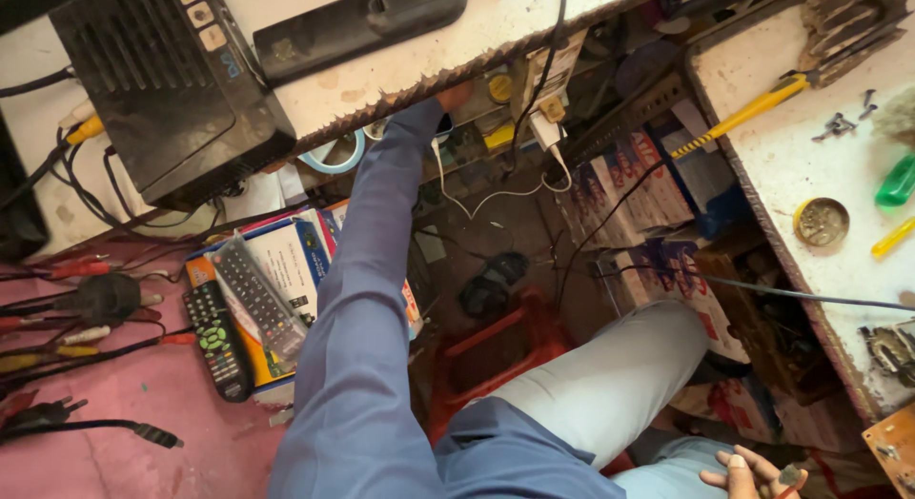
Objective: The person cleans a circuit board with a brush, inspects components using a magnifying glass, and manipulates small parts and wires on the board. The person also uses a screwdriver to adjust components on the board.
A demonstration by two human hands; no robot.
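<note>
Under the surface (457, 56) edge at 12 o'clock, the left hand (455, 96) reaches among plugs (548, 127), grip hidden. At 5 o'clock, the right hand (753, 475) pinches a small part (789, 475) above the lap.

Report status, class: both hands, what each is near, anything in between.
Left hand reaching under chipped white worktop edge, fingers hidden. Right hand low, pinching small dark part. White cable dangling nearby.

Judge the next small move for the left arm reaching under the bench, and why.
Probably ease the left hand a little deeper under the white bench, feeling along the shelf: only its fingertips show at the chipped edge, beside the yellow parts, and nothing is visibly gripped. The right hand rests by the knee, pinching a small item.
</note>
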